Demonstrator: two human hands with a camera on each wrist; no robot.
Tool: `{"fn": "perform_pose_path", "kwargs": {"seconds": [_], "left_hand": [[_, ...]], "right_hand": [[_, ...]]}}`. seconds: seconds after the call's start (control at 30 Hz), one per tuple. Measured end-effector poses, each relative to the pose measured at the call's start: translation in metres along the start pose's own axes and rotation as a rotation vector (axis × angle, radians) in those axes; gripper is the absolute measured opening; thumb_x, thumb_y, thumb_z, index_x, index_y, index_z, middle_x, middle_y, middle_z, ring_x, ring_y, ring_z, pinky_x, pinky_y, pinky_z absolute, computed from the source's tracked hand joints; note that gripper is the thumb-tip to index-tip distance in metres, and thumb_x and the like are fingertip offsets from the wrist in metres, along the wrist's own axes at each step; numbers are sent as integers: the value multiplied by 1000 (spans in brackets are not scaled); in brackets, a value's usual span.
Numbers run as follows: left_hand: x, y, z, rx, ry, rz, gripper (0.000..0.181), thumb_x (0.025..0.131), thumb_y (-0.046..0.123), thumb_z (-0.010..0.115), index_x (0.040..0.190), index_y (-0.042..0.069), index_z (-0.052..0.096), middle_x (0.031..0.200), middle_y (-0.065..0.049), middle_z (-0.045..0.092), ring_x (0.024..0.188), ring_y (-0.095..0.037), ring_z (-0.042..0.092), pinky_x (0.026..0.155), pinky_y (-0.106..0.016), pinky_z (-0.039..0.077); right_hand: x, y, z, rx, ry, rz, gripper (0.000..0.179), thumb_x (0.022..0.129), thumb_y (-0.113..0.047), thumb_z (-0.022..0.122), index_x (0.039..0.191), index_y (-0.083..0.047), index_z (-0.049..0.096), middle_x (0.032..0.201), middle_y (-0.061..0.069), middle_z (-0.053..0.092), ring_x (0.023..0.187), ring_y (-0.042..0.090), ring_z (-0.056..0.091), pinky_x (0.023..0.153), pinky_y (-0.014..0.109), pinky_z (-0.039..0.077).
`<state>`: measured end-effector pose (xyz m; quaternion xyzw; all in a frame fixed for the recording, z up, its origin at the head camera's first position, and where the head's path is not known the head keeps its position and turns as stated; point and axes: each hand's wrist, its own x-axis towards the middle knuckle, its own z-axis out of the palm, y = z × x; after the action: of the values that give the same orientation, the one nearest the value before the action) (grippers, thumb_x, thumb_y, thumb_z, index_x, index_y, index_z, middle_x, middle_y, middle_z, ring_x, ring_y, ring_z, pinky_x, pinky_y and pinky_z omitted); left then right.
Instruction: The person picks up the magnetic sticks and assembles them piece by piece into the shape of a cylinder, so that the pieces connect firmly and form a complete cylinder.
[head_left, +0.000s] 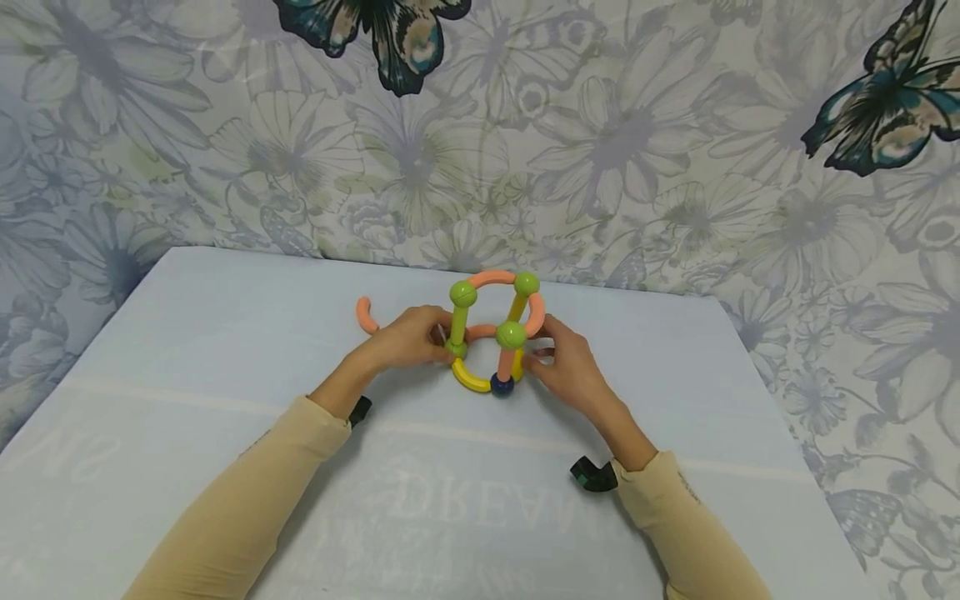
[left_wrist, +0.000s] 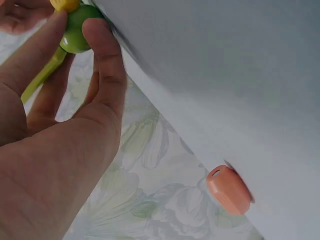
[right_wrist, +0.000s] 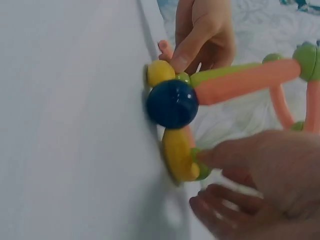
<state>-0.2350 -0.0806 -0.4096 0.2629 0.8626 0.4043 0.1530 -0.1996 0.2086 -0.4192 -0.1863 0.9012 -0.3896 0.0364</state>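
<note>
A toy frame of rods and balls stands on the table, with green balls [head_left: 463, 292], salmon curved rods [head_left: 492, 277], straight uprights [head_left: 458, 325] and a dark blue ball [right_wrist: 172, 104] at its lower front. My left hand [head_left: 416, 335] pinches the lower left green ball [left_wrist: 75, 37] between thumb and fingers. At the frame's right side is my right hand [head_left: 572, 367], its thumb on another low green ball [right_wrist: 202, 165] beside a yellow curved rod [right_wrist: 177, 155]. The fingers bend at that lower corner; the frame hides part of their contact.
A loose salmon curved rod [head_left: 365, 315] lies left of the frame, beyond my left hand. The pale table [head_left: 187, 350] ends at a wall hanging [head_left: 480, 192] with flowers and butterflies. Dark wrist devices [head_left: 594, 474] show at both sleeves.
</note>
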Motion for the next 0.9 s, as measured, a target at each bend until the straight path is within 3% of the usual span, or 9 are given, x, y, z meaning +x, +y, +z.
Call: {"fn": "perform_pose_path", "kwargs": {"seconds": [0.1,0.17,0.47,0.9], "left_hand": [[1,-1,3,24,50,13,31,88,3,82,118,5,73,109,-14,73,93,-26,70,78,-34,57],[2,-2,4,35,81,4,31,88,4,83,117,6,73,108,-14,73,94,-26,70,80,-36,57],[2,-2,6,49,151,-62,23,91,7,81,112,4,73,98,-13,76,90,-25,73,78,-35,58],[2,0,7,57,139,-58,22,93,8,80,112,2,72,91,-11,75,77,-20,70,69,-30,56]], "right_hand": [[4,12,4,72,-33,-45,62,98,-1,70,154,-11,45,159,9,49,148,30,48,110,40,53],[5,17,5,100,-45,-66,64,99,1,68,155,-14,43,163,8,45,151,29,46,112,40,51],[6,21,7,127,11,-57,41,96,-4,75,134,-12,62,135,7,65,126,25,63,100,40,58],[7,26,12,88,40,-119,31,97,-9,76,127,-9,67,128,10,72,120,29,71,97,42,60]]}}
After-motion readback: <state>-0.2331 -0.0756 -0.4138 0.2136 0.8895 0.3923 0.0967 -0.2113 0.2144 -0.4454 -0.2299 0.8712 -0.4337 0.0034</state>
